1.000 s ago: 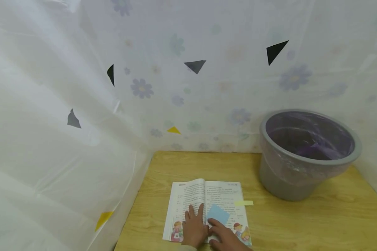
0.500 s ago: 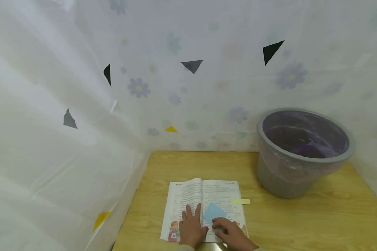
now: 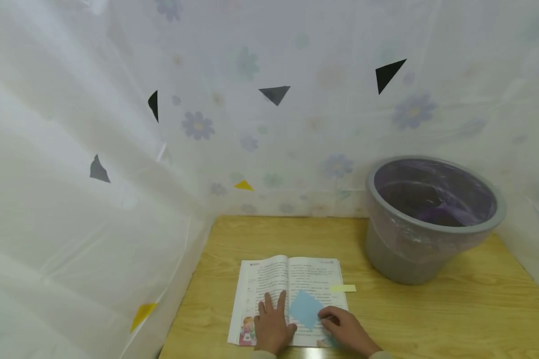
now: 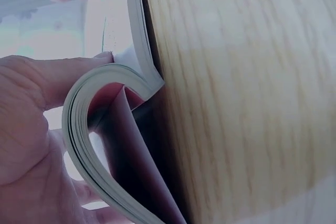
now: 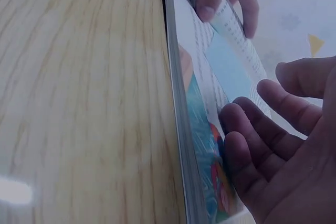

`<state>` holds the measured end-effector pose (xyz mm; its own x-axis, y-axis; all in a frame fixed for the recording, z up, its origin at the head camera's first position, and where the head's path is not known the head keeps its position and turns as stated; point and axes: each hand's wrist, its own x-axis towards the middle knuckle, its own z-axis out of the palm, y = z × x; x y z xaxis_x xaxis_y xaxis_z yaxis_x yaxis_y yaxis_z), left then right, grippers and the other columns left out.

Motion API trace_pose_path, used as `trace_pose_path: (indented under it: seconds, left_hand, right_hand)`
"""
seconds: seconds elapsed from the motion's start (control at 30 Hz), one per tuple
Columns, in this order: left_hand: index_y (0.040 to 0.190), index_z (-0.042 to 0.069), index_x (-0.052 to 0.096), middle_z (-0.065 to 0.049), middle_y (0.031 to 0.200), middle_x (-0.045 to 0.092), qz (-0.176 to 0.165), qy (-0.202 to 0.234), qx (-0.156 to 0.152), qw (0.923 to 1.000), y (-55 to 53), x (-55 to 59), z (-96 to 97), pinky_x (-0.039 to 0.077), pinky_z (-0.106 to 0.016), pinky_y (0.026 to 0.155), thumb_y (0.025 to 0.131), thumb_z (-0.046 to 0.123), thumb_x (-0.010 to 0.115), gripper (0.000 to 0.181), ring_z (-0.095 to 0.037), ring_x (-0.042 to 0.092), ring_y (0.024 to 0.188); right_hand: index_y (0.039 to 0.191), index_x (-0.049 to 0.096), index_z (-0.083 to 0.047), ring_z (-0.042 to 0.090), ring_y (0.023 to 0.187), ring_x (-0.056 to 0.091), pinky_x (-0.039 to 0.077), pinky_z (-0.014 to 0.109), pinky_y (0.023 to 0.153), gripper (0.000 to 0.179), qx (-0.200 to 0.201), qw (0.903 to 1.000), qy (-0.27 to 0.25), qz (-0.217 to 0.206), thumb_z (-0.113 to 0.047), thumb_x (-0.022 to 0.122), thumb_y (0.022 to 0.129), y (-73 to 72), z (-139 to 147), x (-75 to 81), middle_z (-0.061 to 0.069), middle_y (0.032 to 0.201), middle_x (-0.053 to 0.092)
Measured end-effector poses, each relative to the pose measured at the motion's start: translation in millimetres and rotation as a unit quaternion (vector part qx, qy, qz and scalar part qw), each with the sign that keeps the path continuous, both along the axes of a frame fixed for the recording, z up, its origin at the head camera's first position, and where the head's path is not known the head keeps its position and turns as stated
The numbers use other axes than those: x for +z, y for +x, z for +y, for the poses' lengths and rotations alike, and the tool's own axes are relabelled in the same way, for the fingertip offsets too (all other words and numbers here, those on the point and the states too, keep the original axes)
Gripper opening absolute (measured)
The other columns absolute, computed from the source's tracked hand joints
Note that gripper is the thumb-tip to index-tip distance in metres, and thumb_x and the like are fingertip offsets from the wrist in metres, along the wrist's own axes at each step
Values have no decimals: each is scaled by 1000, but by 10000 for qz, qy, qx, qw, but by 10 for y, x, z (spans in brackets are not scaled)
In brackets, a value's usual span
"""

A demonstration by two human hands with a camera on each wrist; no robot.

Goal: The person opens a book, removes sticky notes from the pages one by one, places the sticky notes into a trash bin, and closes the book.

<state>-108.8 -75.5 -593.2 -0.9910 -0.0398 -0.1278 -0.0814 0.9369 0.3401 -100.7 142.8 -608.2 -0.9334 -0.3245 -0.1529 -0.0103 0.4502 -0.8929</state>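
Note:
A book lies open on the wooden table, printed pages facing up. On its right page sits a square light-blue sticky note, turned like a diamond. My left hand rests on the left page with fingers spread and its thumb near the spine; in the left wrist view the book's lower edge arches beneath it. At the note's right corner is my right hand, fingers loosely bent over the right page. Its thumb and index finger stand apart with nothing between them in the right wrist view. A pale yellow tab sticks out from the right page.
A grey bucket with a thin plastic liner stands at the back right of the table. Plastic sheeting with flowers and triangular patches hangs behind and along the left.
My right hand has slid rightward, from the note's lower left to its right corner, uncovering more of the blue note. The left hand stays on the left page. The view has shifted slightly.

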Motion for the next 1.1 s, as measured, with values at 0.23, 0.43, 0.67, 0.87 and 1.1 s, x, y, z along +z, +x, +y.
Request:
trace_pose_path:
  seconds: [0.23, 0.43, 0.67, 0.87, 1.1]
  left_hand:
    - [145, 24, 47, -26, 150, 41, 13, 75, 8, 10000, 29, -64, -11, 44, -66, 93, 69, 40, 84, 86, -46, 43, 133]
    - [145, 24, 46, -27, 151, 40, 115, 139, 30, 9998, 24, -86, -23, 43, -68, 95, 69, 38, 84, 87, -49, 43, 134]
    - [146, 23, 46, -28, 151, 39, 94, 192, 17, 9998, 23, -10, 6, 42, -69, 96, 70, 38, 84, 86, -50, 42, 136]
    - [147, 23, 45, -27, 152, 39, 79, 177, 31, 9998, 19, 12, 20, 41, -69, 98, 71, 38, 83, 86, -49, 41, 136]
    - [147, 23, 45, -27, 152, 39, 121, 114, -6, 9999, 35, 19, 16, 42, -67, 97, 72, 38, 83, 85, -49, 41, 136]
  right_hand:
    - [112, 67, -8, 15, 84, 65, 51, 30, 69, 24, -1676, 9842, 100, -570, -24, 56, 100, -101, 221, 105, 7, 105, 69]
    - [119, 65, -3, 24, 100, 63, 52, 37, 84, 28, -2394, 9659, 972, 175, -21, 55, 100, -195, 492, 109, 15, 118, 67]
    - [122, 62, 3, 31, 106, 61, 49, 48, 94, 35, -2195, 9636, 1493, 320, -17, 56, 95, -188, 575, 47, 18, 114, 66]
    - [124, 60, 3, 35, 110, 60, 47, 54, 99, 37, -2188, 9628, 1539, 389, -18, 56, 95, -202, 555, 34, 21, 118, 64]
    - [126, 57, 4, 29, 97, 57, 49, 50, 85, 40, -2003, 9553, 2004, 843, -17, 58, 92, -323, 570, -3, 18, 108, 61]
